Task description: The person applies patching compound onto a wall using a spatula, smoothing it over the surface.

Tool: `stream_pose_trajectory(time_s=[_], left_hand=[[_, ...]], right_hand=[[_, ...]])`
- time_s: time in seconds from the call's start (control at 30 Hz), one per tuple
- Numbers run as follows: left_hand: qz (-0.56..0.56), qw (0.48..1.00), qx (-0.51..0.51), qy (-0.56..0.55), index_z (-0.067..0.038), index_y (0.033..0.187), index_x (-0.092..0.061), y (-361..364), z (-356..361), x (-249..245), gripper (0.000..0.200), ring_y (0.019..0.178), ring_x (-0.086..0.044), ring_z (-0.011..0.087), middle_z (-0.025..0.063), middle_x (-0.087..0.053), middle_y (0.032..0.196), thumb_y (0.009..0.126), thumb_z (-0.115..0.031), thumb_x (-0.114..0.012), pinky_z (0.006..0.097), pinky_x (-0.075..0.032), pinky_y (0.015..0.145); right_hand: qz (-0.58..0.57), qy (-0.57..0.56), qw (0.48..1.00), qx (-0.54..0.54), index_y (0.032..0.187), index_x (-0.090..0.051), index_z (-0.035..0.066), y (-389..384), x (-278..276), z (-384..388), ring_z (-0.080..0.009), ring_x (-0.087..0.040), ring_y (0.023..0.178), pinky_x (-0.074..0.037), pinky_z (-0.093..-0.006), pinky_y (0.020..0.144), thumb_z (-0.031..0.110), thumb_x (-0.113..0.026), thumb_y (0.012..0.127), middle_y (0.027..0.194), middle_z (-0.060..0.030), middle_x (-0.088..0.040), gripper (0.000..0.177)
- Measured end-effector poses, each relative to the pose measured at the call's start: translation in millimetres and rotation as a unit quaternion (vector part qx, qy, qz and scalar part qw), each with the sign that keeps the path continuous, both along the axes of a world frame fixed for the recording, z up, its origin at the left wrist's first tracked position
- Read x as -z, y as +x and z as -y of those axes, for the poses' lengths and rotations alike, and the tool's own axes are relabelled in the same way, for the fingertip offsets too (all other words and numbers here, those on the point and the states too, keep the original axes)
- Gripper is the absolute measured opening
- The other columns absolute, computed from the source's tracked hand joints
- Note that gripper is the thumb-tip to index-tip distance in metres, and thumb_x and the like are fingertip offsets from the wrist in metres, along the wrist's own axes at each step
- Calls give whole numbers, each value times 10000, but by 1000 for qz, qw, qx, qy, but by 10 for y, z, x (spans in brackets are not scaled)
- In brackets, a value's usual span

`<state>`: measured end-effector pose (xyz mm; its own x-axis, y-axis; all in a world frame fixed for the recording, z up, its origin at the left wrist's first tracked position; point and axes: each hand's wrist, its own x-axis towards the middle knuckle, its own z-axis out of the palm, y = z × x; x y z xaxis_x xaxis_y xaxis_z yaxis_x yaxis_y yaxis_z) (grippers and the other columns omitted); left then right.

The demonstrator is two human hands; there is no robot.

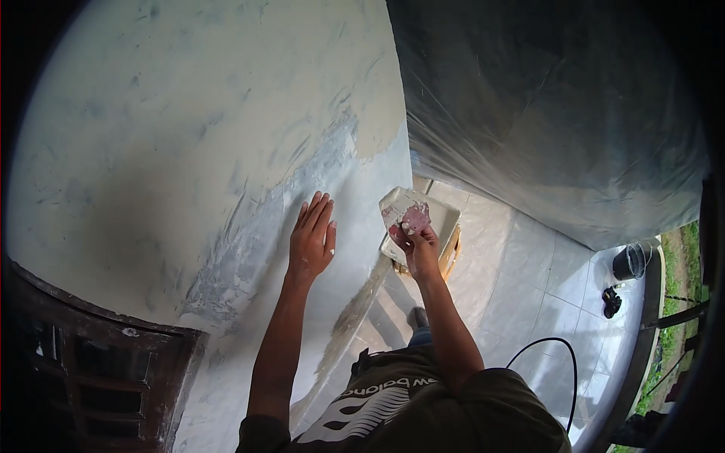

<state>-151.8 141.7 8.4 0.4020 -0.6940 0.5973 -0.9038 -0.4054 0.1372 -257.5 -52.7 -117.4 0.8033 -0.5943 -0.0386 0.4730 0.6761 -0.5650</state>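
My left hand (311, 235) lies against the pale wall (226, 113), palm toward it, fingers stretched out and a white smear near the thumb. Beneath and beside it runs a greyish patch (249, 234) between creamier coated areas. My right hand (421, 251) pinches a small pinkish flat scraper (416, 217) smeared with white putty. Just behind the scraper is a pale, stained block-like container (447, 220) with yellow-orange sides lower down. In this view the scraper overlaps its top, and part of the container is hidden by my hand.
A plastic sheet (551, 113) hangs at the upper right. Tiled floor (521, 257) stretches below it. A dark bucket (629, 262) and a small black object (612, 302) stand near the far edge. A dark-framed window (106, 370) is lower left; a black cable (572, 362) curves at right.
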Motion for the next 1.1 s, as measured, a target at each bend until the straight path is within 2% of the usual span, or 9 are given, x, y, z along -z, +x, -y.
stream_pose_trajectory(time_s=[0.4, 0.47, 0.53, 0.57, 0.73, 0.8, 0.87, 0.93, 1.1], left_hand=[[52, 998, -11, 31, 62, 1271, -590, 332, 219, -329, 365, 1373, -460, 322, 200, -569, 1375, 950, -107, -544, 466, -320, 1167], [57, 998, -19, 37, 61, 1273, -589, 397, 310, -376, 368, 1375, -460, 315, 195, -567, 1381, 955, -116, -540, 462, -318, 1169], [61, 997, -25, 37, 60, 1274, -589, 465, 416, -435, 369, 1375, -460, 314, 194, -567, 1381, 953, -116, -541, 462, -319, 1168], [63, 997, -28, 36, 60, 1275, -590, 488, 463, -464, 371, 1376, -460, 312, 193, -567, 1382, 951, -116, -542, 462, -320, 1167], [68, 995, -45, 54, 59, 1279, -587, 563, 605, -601, 378, 1375, -461, 317, 193, -564, 1387, 941, -107, -549, 466, -321, 1164], [69, 995, -47, 63, 59, 1279, -587, 568, 624, -639, 380, 1374, -463, 318, 194, -563, 1389, 938, -105, -552, 467, -323, 1163], [69, 995, -50, 61, 60, 1278, -587, 572, 622, -673, 386, 1371, -466, 324, 196, -566, 1385, 931, -105, -557, 476, -324, 1159], [68, 995, -45, 52, 68, 1276, -586, 570, 608, -720, 388, 1368, -469, 341, 196, -568, 1385, 918, -77, -546, 500, -319, 1152], [71, 996, -42, 38, 80, 1278, -582, 564, 458, -831, 403, 1364, -472, 367, 201, -568, 1386, 901, -45, -515, 527, -314, 1143]], right_hand=[[4, -131, 987, 91, 1059, -642, -88, 971, -622, 321, -281, -715, 944, -599, -398, 911, -56, -600, 903, 1069, -184, -685, 164], [3, -144, 985, 95, 1022, -662, -79, 1189, -644, 416, -237, -702, 956, -591, -349, 885, -39, -615, 906, 1054, -142, -680, 132], [-29, -366, 904, 218, 1057, -677, -59, 1430, -637, 544, -164, -625, 846, -581, -313, 839, -43, -626, 879, 879, -75, -629, 186], [-36, -407, 879, 246, 1059, -681, -56, 1518, -672, 593, -164, -577, 799, -566, -305, 760, -48, -620, 864, 825, -77, -553, 204], [-20, -388, 886, 254, 1134, -670, -66, 1765, -1197, 611, -192, -577, 758, -490, -339, 660, -36, -614, 866, 866, -102, -533, 275], [-100, -503, 801, 310, 1153, -671, -55, 1959, -1265, 655, -237, -577, 767, -511, -363, 686, -36, -611, 866, 889, -127, -535, 293], [-99, -514, 782, 338, 1151, -675, -39, 2194, -1250, 657, -280, -572, 839, -518, -382, 718, -37, -623, 845, 924, -132, -547, 310], [-129, -567, 719, 381, 1164, -672, -13, 2317, -1277, 590, -299, -563, 926, -518, -403, 746, -36, -633, 815, 958, -122, -567, 352], [-134, -561, 734, 359, 1182, -673, -1, 2237, -1225, 135, -308, -568, 944, -522, -403, 768, -56, -677, 751, 1000, -101, -608, 435]])
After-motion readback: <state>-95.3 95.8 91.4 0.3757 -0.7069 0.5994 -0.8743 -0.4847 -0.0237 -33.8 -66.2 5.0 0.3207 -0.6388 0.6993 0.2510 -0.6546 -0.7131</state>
